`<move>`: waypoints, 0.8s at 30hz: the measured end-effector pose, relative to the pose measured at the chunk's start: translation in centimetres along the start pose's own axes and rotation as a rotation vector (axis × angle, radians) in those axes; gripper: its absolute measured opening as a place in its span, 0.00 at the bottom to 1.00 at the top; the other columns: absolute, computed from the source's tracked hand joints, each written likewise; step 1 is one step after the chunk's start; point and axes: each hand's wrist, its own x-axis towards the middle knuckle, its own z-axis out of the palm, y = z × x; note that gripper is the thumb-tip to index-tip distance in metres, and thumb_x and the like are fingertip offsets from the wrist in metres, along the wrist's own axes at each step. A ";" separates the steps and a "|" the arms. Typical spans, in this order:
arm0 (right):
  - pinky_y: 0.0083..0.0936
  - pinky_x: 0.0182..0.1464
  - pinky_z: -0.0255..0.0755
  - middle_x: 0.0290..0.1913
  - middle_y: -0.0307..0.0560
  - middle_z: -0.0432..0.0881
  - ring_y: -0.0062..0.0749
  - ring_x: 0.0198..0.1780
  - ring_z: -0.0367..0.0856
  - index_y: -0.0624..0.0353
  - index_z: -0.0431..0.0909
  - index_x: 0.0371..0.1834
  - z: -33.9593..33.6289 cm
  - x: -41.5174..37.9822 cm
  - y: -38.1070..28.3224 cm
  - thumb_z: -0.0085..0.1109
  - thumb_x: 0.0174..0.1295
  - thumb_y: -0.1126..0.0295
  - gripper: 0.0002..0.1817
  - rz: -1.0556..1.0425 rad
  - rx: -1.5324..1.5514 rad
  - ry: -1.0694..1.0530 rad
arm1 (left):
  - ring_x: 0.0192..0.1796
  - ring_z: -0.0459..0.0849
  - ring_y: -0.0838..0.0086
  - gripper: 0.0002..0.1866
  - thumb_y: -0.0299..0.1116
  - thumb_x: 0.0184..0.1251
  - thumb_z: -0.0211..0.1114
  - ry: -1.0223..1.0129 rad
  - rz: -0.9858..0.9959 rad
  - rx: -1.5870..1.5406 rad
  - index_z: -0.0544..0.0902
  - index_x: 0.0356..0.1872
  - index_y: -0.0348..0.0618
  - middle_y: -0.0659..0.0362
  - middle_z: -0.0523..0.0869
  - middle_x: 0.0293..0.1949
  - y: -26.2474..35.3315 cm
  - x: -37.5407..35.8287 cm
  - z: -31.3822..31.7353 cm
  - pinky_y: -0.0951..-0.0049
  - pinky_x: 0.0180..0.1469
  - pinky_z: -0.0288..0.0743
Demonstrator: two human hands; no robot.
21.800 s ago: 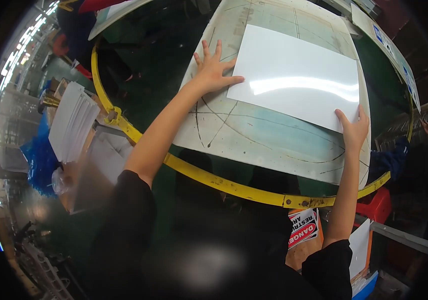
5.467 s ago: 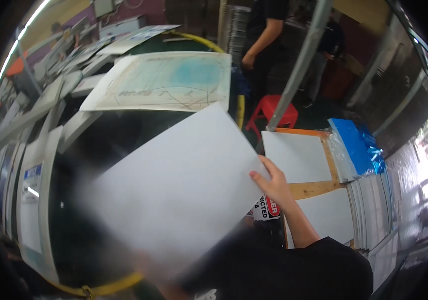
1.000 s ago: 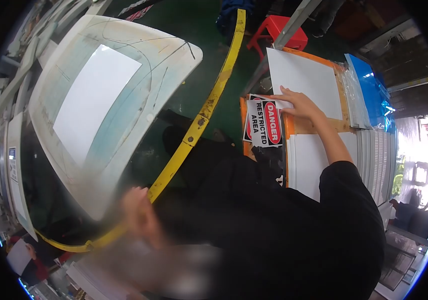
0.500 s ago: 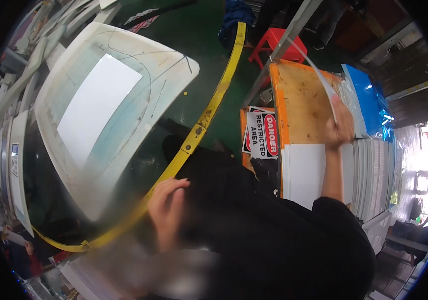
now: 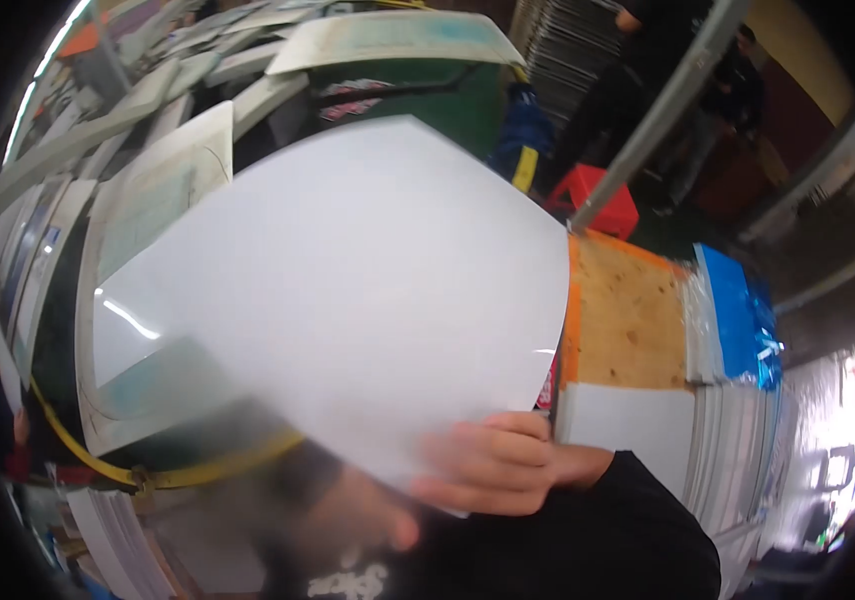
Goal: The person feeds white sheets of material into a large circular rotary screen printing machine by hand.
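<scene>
A large, smooth white sheet [image 5: 378, 270] spreads across the middle of the view, slightly curved, with glare near its left corner. My right hand [image 5: 498, 465] grips its near edge, fingers laid over the top face. Close by the sheet's lower left edge is my left hand [image 5: 363, 515], blurred, its fingers too smeared to read. Behind the sheet's left part lies a pale, marked board [image 5: 153, 205], largely covered in this view.
To the right, a stack of white sheets [image 5: 628, 425] adjoins an orange-edged wooden surface [image 5: 633, 320] and a blue wrapped pack [image 5: 733, 310]. A yellow strip [image 5: 218, 465] curves at lower left. A grey metal post [image 5: 663, 110] rises before a red stool [image 5: 598, 200]. People stand farther back.
My right hand has swung the white sheet from the right side to in front of me, covering most of the board. My left hand has moved lower, and the view has shifted.
</scene>
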 end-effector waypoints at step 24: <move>0.19 0.44 0.71 0.44 0.49 0.78 0.25 0.43 0.77 0.68 0.67 0.53 7.8 -5.7 10.9 0.66 0.49 0.74 0.27 1.440 0.339 -0.239 | 0.27 0.77 0.86 0.14 0.24 0.63 0.60 1.238 0.465 0.696 0.74 0.49 0.33 0.63 0.82 0.25 6.4 -4.6 -12.2 0.86 0.31 0.69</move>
